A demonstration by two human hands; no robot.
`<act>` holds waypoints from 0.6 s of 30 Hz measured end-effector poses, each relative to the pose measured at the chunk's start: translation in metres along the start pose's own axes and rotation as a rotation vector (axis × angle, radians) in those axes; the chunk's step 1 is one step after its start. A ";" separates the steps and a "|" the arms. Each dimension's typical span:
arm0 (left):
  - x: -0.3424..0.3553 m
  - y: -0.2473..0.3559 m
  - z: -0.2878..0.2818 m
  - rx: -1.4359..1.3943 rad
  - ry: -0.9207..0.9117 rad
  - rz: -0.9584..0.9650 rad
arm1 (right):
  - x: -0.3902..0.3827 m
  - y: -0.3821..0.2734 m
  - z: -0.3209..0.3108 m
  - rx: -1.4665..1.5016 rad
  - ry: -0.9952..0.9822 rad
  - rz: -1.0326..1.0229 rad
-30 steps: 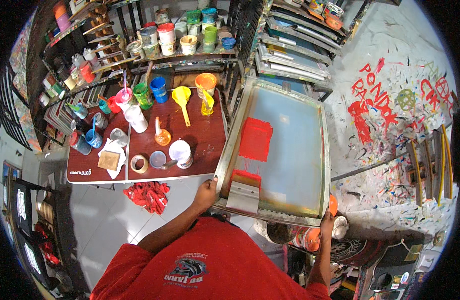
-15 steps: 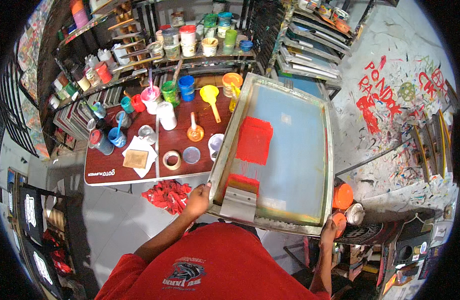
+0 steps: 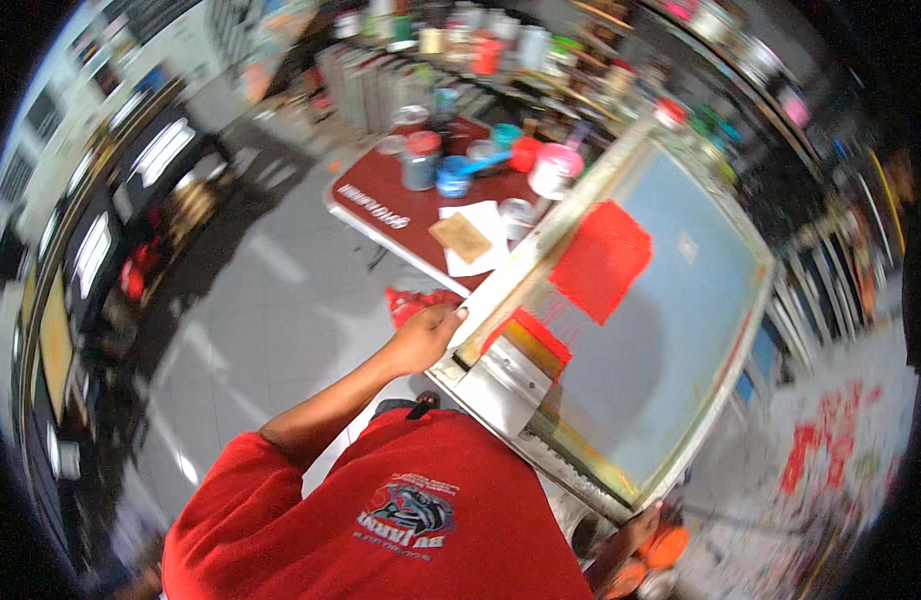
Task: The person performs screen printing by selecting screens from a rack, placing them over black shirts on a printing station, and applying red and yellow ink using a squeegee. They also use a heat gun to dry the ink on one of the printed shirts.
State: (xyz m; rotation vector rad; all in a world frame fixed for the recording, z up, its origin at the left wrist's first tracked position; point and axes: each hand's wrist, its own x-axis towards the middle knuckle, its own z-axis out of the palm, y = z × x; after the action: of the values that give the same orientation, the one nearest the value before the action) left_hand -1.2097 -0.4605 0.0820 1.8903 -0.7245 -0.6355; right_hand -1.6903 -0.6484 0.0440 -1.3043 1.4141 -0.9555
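A large screen printing frame with pale blue mesh is held out tilted in front of me. My left hand grips its left edge near the near corner, the thumb over the rim. At the near right corner my right hand is closed on the frame, its fingers partly hidden beneath. A block of red ink lies on the mesh. Nearer to me, a metal-bladed squeegee rests inside the frame at its near left corner, with more red ink along its far edge.
Past the frame stands a red-brown table bearing a blue cup, a red-lidded jar, a pink-rimmed bucket and a brown card on white paper. Red cloth lies below. Orange tubs sit by my right hand.
My view has turned left, so the table now sits behind the frame's left side. Both hands still hold the frame, which appears rotated clockwise, with the squeegee still in it.
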 end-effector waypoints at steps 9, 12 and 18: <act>-0.090 0.010 -0.045 -0.046 0.359 -0.281 | 0.085 -0.025 0.098 0.042 -0.341 -0.072; -0.115 0.009 -0.032 -0.127 0.529 -0.374 | 0.116 -0.038 0.132 -0.145 -0.340 -0.164; -0.154 0.026 0.008 -0.157 0.823 -0.399 | 0.171 -0.090 0.193 -0.298 -0.574 -0.138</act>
State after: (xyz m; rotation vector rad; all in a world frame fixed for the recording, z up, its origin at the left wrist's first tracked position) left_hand -1.3264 -0.3636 0.1205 1.9289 0.2271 -0.0977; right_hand -1.4770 -0.8177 0.0617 -1.7444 1.0458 -0.4023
